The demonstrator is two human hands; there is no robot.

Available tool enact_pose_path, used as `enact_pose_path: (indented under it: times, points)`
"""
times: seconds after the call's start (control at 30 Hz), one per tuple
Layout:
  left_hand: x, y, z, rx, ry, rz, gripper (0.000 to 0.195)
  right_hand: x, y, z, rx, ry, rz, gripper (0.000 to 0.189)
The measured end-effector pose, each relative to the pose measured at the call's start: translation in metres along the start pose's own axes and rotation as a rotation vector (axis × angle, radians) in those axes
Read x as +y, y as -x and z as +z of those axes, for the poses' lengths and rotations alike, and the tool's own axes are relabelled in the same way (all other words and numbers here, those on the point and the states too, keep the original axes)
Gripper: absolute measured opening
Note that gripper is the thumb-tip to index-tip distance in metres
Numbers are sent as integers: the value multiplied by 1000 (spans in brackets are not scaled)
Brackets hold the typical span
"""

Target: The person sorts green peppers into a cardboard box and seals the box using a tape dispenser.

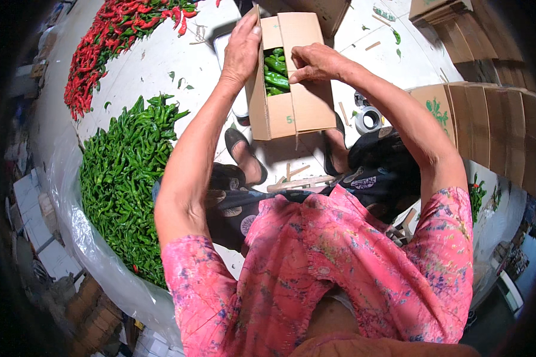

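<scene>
In front of me a cardboard box (274, 119) stands between my feet, with green peppers (276, 73) showing through a gap in its top. My left hand (242, 51) holds the raised left flap (258, 96), fingers along its far end. Curled over the right flap (304, 100), my right hand (319, 62) has its thumb at the flap's inner edge, beside the peppers. That flap lies folded over the right part of the opening. Most of the box's contents are hidden.
Left of me lies a large heap of green peppers (125, 187) edged by clear plastic sheeting (78, 223). Red peppers (111, 40) are piled farther off. A tape roll (369, 119) sits by my right foot. Folded cardboard boxes (496, 129) stand at right.
</scene>
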State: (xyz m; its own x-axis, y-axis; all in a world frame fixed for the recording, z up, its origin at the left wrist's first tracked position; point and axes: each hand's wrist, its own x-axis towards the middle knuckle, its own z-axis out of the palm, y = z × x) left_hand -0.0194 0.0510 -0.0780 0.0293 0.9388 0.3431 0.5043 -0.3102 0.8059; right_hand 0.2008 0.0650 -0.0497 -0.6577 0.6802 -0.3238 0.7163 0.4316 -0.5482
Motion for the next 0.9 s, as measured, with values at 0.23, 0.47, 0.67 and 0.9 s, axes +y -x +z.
enact_pose_path:
  times: [0.23,0.47,0.67,0.9]
  points:
    - [-16,6,44,-121,-634,198,68,9,-12,-11,-222,-84,40,37]
    - [-11,-8,42,-145,-629,292,60,13,-33,-7,-260,23,114,44]
    - [-16,-11,38,-137,-662,270,61,21,-40,-44,157,220,46,67]
    - [-12,-14,47,-138,-602,249,54,89,-77,-25,236,-85,-87,111]
